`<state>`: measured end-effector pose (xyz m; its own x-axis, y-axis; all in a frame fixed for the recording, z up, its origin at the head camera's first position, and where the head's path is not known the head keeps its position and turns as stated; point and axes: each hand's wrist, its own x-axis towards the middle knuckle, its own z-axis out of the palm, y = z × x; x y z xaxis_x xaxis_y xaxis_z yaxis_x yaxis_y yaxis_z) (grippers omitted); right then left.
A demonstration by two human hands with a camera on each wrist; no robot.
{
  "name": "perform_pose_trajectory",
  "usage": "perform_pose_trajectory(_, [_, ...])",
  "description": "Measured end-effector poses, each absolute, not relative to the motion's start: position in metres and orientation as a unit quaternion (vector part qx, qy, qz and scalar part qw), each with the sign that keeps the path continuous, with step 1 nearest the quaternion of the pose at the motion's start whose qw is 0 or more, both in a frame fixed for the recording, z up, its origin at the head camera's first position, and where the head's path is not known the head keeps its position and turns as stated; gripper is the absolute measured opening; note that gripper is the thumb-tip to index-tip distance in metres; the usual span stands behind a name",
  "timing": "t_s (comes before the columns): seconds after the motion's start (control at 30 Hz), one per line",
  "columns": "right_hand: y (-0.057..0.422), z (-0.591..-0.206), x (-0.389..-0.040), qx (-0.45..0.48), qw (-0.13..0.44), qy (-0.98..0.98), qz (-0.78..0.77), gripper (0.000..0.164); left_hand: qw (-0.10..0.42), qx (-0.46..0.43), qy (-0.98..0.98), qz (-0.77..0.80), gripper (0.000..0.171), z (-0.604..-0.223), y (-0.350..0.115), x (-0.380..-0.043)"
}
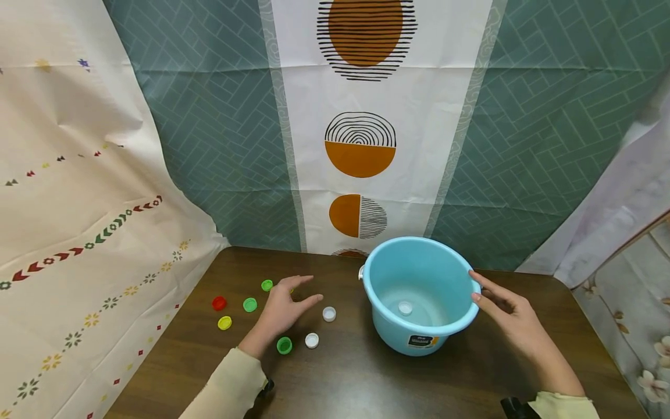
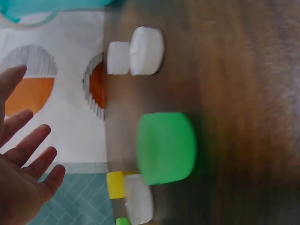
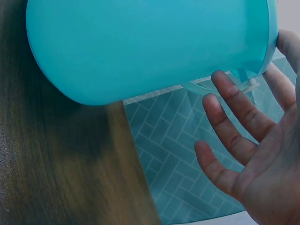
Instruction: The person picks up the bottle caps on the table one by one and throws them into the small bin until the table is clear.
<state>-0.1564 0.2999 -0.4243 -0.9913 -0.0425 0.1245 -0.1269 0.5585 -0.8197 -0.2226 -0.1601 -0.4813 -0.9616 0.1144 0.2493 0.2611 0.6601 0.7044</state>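
My left hand [image 1: 281, 308] hovers over the left part of the table among loose plastic caps, fingers spread and holding nothing. Near it are a green cap [image 1: 284, 345], two white caps [image 1: 329, 314], and a yellow cap [image 1: 291, 290] mostly hidden behind the fingers. Another white cap [image 2: 139, 199] shows beside the yellow one in the left wrist view. A light-blue bucket [image 1: 398, 334] stands right of centre, with one white cap [image 1: 405, 308] on its floor. The thumb and forefinger of my right hand [image 1: 515, 317] touch its right rim; the other fingers extend loosely.
Farther left lie a red cap [image 1: 218, 302], a yellow cap [image 1: 224, 323] and two green caps [image 1: 250, 304]. The brown wooden table [image 1: 361, 384] ends at a patterned cloth [image 1: 361, 209] behind. A cream cloth [image 1: 89, 244] hangs along the left side.
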Motion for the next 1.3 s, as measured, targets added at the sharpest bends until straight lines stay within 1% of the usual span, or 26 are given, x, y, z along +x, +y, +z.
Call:
perform_pose_trajectory(0.2, [0.3, -0.424, -0.157, 0.049, 0.045, -0.882, 0.466, 0.047, 0.019, -0.139, -0.928, -0.345, 0.071, -0.495, -0.148, -0.223])
perform_pose_trajectory(0.3, [0.3, -0.424, -0.158, 0.048, 0.043, -0.882, 0.466, 0.047, -0.011, -0.159, -0.932, -0.324, 0.074, -0.5, -0.144, -0.224])
perform_pose_trajectory(0.4, [0.3, -0.423, -0.157, 0.046, 0.042, -0.883, 0.466, 0.047, -0.028, -0.183, -0.934, -0.305, 0.075, -0.505, -0.141, -0.226])
perform_pose_trajectory(0.53, [0.3, -0.424, -0.158, 0.048, 0.043, -0.882, 0.467, 0.047, -0.038, -0.199, -0.936, -0.287, 0.069, -0.509, -0.14, -0.228])
perform_pose_trajectory(0.77, [0.3, -0.425, -0.159, 0.052, 0.042, -0.881, 0.469, 0.047, -0.054, -0.2, -0.94, -0.27, 0.059, -0.513, -0.141, -0.232])
perform_pose_trajectory(1.07, [0.3, -0.425, -0.161, 0.057, 0.048, -0.882, 0.465, 0.047, -0.049, -0.207, -0.945, -0.248, 0.049, -0.516, -0.14, -0.238])
perform_pose_trajectory(1.3, [0.301, -0.426, -0.161, 0.053, 0.043, -0.885, 0.461, 0.047, -0.066, -0.196, -0.947, -0.246, 0.043, -0.519, -0.14, -0.237])
